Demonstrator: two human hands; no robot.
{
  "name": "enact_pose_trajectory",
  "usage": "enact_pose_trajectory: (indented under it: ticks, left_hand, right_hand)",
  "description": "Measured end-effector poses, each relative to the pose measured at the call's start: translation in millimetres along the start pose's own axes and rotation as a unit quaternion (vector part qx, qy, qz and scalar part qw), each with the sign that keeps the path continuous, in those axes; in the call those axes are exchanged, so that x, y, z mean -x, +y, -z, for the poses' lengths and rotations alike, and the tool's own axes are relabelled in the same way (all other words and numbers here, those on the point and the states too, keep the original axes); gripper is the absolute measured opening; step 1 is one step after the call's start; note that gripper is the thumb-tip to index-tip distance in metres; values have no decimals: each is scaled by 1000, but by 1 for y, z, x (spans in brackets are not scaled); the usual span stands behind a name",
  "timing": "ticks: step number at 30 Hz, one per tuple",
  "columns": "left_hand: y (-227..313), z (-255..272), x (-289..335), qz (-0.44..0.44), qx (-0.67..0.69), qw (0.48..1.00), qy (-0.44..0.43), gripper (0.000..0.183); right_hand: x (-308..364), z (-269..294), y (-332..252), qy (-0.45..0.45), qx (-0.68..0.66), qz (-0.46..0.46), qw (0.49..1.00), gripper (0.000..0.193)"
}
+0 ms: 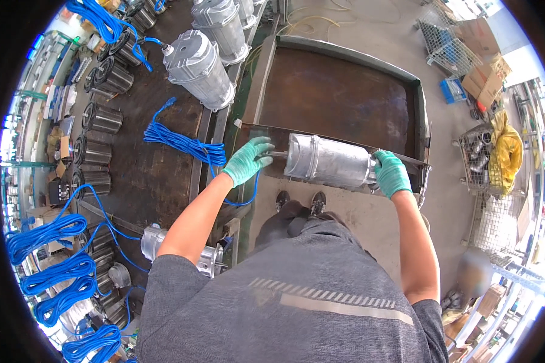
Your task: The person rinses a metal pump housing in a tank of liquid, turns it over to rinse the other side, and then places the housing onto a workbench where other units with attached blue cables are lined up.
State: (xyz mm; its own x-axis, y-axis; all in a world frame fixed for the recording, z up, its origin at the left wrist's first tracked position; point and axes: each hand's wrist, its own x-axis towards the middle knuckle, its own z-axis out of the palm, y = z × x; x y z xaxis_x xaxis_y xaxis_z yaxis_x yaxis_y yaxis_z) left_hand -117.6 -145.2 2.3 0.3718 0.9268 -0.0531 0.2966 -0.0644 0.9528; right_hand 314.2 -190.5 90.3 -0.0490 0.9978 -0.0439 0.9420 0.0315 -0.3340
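A silver cylindrical motor housing lies on its side across the near edge of a metal tray, a thin shaft sticking out of its left end. My left hand, in a green glove, is beside the shaft tip with thumb and fingers apart; whether it touches the shaft I cannot tell. At the opposite end my right hand, also green-gloved, grips the housing's rim, its fingertips partly hidden behind the metal. A coiled blue cable rests on the bench left of my left hand, one strand looping below that wrist.
The brown-floored tray has raised walls. More silver housings stand upright along the bench edge. Several dark-ended steel cylinders line the bench's far left. Another housing lies by my left elbow. Wire cages stand right.
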Motion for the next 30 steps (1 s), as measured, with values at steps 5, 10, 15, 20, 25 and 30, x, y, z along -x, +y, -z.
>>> enact_pose_trajectory:
  ticks: [5, 10, 15, 20, 25, 30]
  left_hand:
    - [-43, -1, -21, 209, 0, 978, -8, 25]
    - [2, 2, -4, 288, 252, 924, -1, 21]
    - [-23, 7, -7, 269, 206, 938, -74, 22]
    - [-12, -2, -23, 431, 301, 851, 7, 48]
    - [-16, -15, -24, 381, 211, 898, 65, 47]
    - [-16, -10, -9, 351, 295, 888, 12, 44]
  right_hand:
    - [0, 0, -4, -3, 4, -7, 1000, 18]
    - [1, 0, 0, 8, 4, 2, 1000, 18]
    - [1, -4, 2, 12, 5, 4, 1000, 18]
    - [1, -1, 0, 13, -3, 7, 1000, 18]
    - [1, 1, -1, 5, 0, -2, 1000, 17]
    - [1, 0, -2, 8, 2, -1, 1000, 17]
